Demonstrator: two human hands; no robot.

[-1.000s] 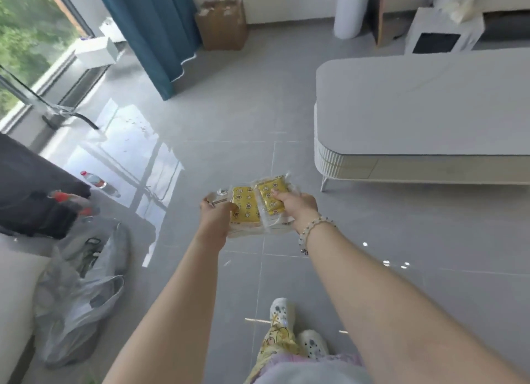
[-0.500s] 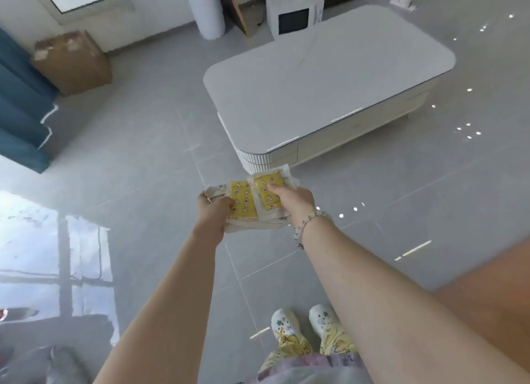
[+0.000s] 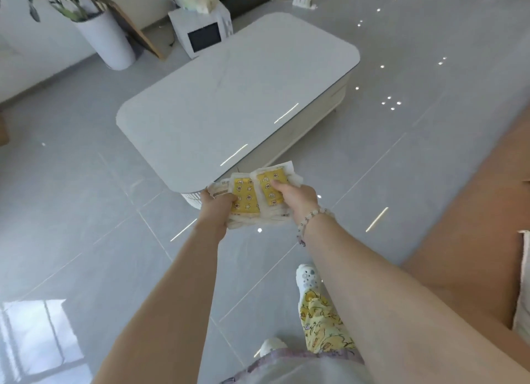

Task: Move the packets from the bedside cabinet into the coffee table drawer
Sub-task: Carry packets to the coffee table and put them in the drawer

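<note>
Stack of packets (image 3: 243,195) held in mid-air over grey floor tiles (image 3: 86,211), just short of coffee table (image 3: 229,96) near end. Gripped at left edge by left hand (image 3: 216,208), at right by right hand (image 3: 296,200), thumb on top. Uppermost two yellow-faced, side by side, long axes pointing away toward the table.
</note>
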